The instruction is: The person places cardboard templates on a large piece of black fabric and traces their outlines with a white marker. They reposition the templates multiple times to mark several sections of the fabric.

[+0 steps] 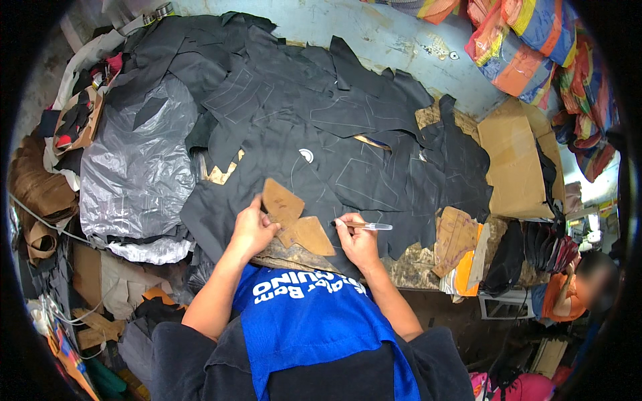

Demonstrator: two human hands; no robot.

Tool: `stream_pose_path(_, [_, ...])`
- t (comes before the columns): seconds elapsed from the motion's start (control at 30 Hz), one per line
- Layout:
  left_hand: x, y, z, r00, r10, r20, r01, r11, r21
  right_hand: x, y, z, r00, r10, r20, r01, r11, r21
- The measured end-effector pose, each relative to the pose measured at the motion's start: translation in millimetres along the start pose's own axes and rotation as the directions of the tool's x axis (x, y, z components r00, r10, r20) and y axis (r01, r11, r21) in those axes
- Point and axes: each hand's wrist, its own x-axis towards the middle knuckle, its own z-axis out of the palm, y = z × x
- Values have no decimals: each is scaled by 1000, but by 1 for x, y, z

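Observation:
My left hand [251,228] grips the edge of a brown cardboard pattern piece [286,206], which has two angular lobes. The piece is over the near edge of a large spread of black leather-like sheets [281,144]. Between the fingers of my right hand [356,239] is a pen [376,226] with a clear barrel, its end pointing right. The fingertips are close to the black material, just right of the pattern piece. Thin pale outlines of shapes are drawn across the sheets. A small white half-round piece [305,156] lies farther back on them.
Crumpled grey plastic [137,167] covers a pile at left. Another brown pattern piece [456,239] lies at the table's right end, near an open cardboard box [518,160]. Colourful striped bags [525,53] hang at upper right. A person in orange [562,297] is at far right.

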Motion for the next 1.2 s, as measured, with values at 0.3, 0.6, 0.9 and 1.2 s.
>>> stream_pose_path(0.3, [-13,-39,-77,955,-219,-199,-18,629,-777,5,-1,-8,998,67,3,-67,994,91])
stream_pose_path(0.6, [-15,-97,-103,746,-327,-579,-137,777,-615,44,-3,3,970,-154,-190,127,981,-146])
stream_pose_path(0.9, [-19,-89,-75,729,67,-682,-201,972,-119,61,-21,15,968,-243,-59,225,949,-222])
stream_pose_path(1.2, [6,-59,-34,857,164,-488,-165,985,43,25,-26,-86,988,150,-47,-143,739,-658])
